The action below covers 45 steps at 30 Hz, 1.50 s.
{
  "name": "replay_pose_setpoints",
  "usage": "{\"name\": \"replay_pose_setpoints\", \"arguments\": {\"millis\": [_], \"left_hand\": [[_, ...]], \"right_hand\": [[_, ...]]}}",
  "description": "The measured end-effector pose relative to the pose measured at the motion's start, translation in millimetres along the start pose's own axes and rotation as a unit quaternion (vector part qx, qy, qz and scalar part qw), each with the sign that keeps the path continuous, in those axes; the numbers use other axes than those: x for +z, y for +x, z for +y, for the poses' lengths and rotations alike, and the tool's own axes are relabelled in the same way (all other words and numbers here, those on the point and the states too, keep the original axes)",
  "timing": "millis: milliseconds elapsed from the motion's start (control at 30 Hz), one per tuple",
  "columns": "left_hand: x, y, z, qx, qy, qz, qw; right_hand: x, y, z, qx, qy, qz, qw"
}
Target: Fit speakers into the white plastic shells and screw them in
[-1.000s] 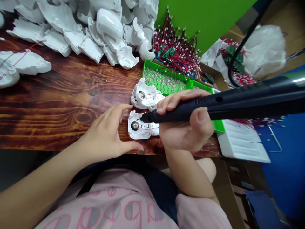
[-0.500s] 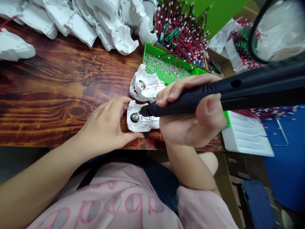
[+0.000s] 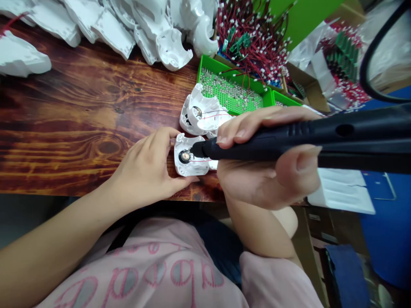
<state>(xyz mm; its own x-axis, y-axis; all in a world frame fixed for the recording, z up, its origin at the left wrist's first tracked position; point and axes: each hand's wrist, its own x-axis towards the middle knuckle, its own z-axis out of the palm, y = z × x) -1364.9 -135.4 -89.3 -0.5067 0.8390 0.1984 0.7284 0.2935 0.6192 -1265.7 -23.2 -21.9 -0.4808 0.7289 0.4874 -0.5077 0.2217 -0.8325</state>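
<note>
My left hand (image 3: 150, 164) grips the near end of a white plastic shell (image 3: 196, 170) lying on the bench, thumb along its lower edge and fingers at its upper left. Inside the shell sits a small round speaker (image 3: 185, 157) with thin wires running right. My right hand (image 3: 257, 171) is wrapped round a black electric screwdriver (image 3: 289, 141), held almost level across the view. Its tip points into the shell just beside the speaker; the very end is too small to make out. A second white shell (image 3: 207, 122), also with a speaker and wires, lies just behind.
A green tray (image 3: 237, 71) of small screws stands behind the shells, with a heap of red wires with white connectors (image 3: 257, 47) beyond. White housings (image 3: 112, 34) are piled at the back left. A black cable (image 3: 364, 72) loops at the upper right.
The screwdriver's rear end has swung lower in view, with my right hand turning along. Its tip stays beside the speaker. My left hand keeps its hold; the whole view has shifted slightly.
</note>
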Motion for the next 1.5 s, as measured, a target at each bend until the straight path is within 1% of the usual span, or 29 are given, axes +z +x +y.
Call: {"name": "replay_pose_setpoints", "arguments": {"millis": [100, 133, 200, 267, 300, 400, 533, 600, 633, 767, 867, 933, 1033, 1067, 1133, 1200, 1267, 1400, 1500], "left_hand": [[-0.8, 0, 2, -0.005, 0.003, 0.002, 1.000], [-0.9, 0, 2, -0.005, 0.004, 0.003, 1.000], [-0.8, -1, 2, -0.005, 0.006, 0.007, 1.000], [-0.6, -1, 2, -0.005, 0.009, 0.009, 1.000], [-0.5, -1, 1, -0.006, 0.011, 0.010, 1.000], [-0.2, -1, 1, -0.007, 0.012, 0.009, 1.000], [0.4, -1, 0, -0.002, 0.005, 0.007, 1.000], [0.5, -1, 0, 0.001, 0.002, 0.006, 1.000], [0.7, -1, 0, 0.001, 0.001, 0.007, 1.000], [1.8, -2, -1, 0.006, 0.001, 0.014, 1.000], [2.2, -2, -2, 0.005, 0.002, 0.012, 1.000], [1.2, -2, -2, 0.002, 0.002, 0.002, 1.000], [-2.5, -3, -1, 0.005, -0.011, -0.012, 1.000], [-4.0, -3, -1, 0.011, -0.026, -0.005, 1.000], [-6.8, -4, -1, 0.022, -0.059, 0.034, 0.997], [-8.8, -5, -1, 0.027, -0.082, 0.079, 0.993], [-10.0, -6, -1, 0.034, -0.091, 0.099, 0.990], [-11.5, -7, 2, 0.078, -0.113, 0.089, 0.986], [-12.4, -7, 4, 0.089, -0.161, 0.081, 0.980]], "right_hand": [[0, 1, 5, -0.003, -0.008, 0.012, 1.000], [-1, 3, 8, -0.022, -0.005, 0.008, 1.000], [-3, 7, 17, -0.083, 0.011, -0.013, 0.996], [-5, 11, 26, -0.145, 0.029, -0.036, 0.988], [-6, 13, 30, -0.162, 0.033, -0.041, 0.985], [-5, 12, 31, -0.145, 0.021, -0.031, 0.989], [-2, 2, 14, -0.049, -0.020, -0.002, 0.999], [-1, -2, 6, -0.015, -0.038, -0.012, 0.999], [-2, -3, 3, -0.011, -0.042, -0.020, 0.999], [-5, -3, 1, -0.018, -0.050, -0.025, 0.998], [-4, 0, 1, -0.011, -0.056, -0.025, 0.998], [-3, 3, 0, -0.008, -0.054, -0.011, 0.998], [-1, 9, -6, 0.001, -0.036, 0.025, 0.999], [-2, 11, -9, 0.010, -0.027, 0.037, 0.999], [-5, 13, -16, 0.029, -0.012, 0.048, 0.998], [-11, 12, -22, 0.026, -0.009, 0.031, 0.999], [-17, 8, -28, 0.001, -0.018, 0.004, 1.000], [-18, -4, -37, -0.045, -0.059, -0.033, 0.997], [-13, -10, -42, -0.041, -0.065, -0.051, 0.996]]}}
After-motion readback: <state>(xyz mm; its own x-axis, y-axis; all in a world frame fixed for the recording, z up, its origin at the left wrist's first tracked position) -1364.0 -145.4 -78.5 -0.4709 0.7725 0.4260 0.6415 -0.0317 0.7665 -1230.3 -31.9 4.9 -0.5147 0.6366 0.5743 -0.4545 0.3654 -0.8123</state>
